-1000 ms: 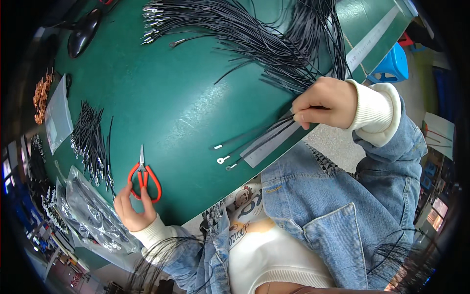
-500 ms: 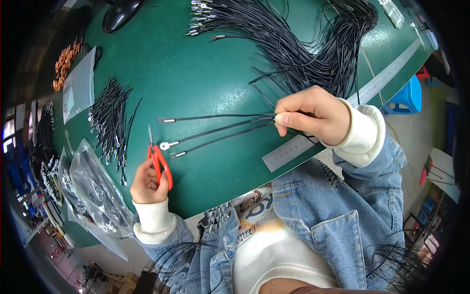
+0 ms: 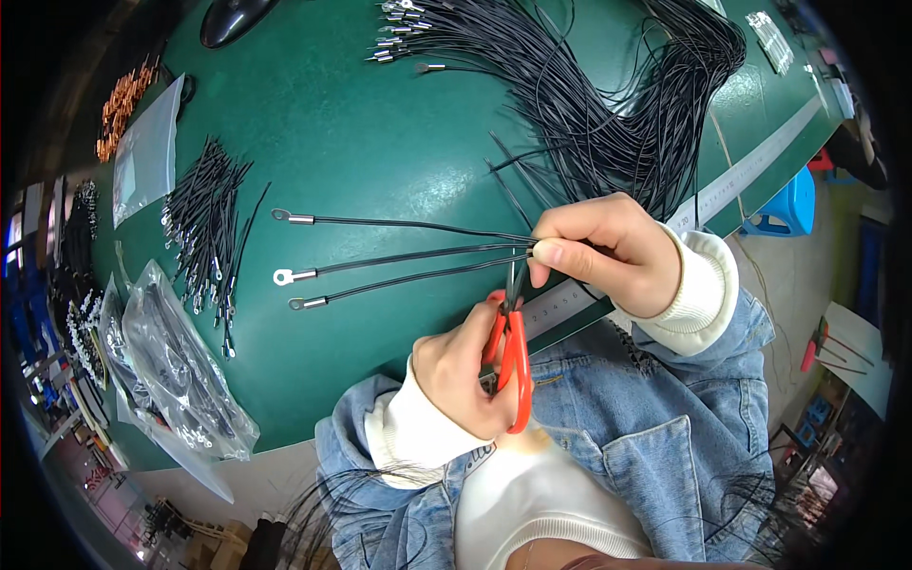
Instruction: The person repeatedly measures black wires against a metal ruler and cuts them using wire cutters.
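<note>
My right hand (image 3: 608, 252) pinches several thin black wires (image 3: 418, 254) between thumb and forefinger. Three of their ends fan out to the left, each tipped with a silver ring terminal (image 3: 283, 276). Just below the pinch, red-handled scissors (image 3: 515, 356) point upward, their blade tips close to the wires. Whether the blades touch a wire I cannot tell. The fingers of my left hand (image 3: 456, 375) are wrapped round the scissor handles. Behind my right hand, more black wire ends lie on the green table (image 3: 380, 133).
A thick bundle of long black wires (image 3: 627, 114) curves across the back right. Short black wires (image 3: 209, 228) lie in a pile at the left, near clear plastic bags (image 3: 180, 361) and copper-coloured parts (image 3: 123, 109). A steel ruler (image 3: 560, 306) runs along the front edge.
My left hand has carried the scissors rightward from beside the ring terminals to just below my right hand. The held wires have shifted a little to the left.
</note>
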Demonstrator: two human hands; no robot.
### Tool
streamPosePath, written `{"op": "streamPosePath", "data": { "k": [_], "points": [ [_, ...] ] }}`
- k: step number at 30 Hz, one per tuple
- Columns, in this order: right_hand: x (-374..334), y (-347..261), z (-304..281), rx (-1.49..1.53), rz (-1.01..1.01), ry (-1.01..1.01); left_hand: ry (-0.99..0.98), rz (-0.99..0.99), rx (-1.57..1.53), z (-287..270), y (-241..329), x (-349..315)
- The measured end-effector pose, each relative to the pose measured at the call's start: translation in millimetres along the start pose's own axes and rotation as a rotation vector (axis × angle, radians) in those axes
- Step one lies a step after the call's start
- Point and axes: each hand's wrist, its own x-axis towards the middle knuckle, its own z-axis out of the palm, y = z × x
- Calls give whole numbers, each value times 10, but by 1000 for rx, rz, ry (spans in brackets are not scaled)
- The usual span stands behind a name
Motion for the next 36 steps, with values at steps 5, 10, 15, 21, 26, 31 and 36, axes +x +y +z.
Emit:
{"op": "streamPosePath", "data": {
  "k": [5,10,15,21,26,31,36],
  "points": [
    [-5,-16,7,70,-58,24,22,-31,-5,61,56,77],
    [-22,0,-3,6,-60,2,54,-30,-2,89,70,86],
    [-15,-8,-5,4,-78,1,69,-45,0,95,73,87],
    [-22,16,6,30,-74,12,64,-39,3,94,80,110],
    [-21,-11,4,29,-69,11,66,-41,0,75,114,108],
    [-22,-23,-8,18,-67,11,68,-44,6,85,105,104],
    [-27,17,14,25,-85,27,70,-44,3,80,105,109]
  ]
}}
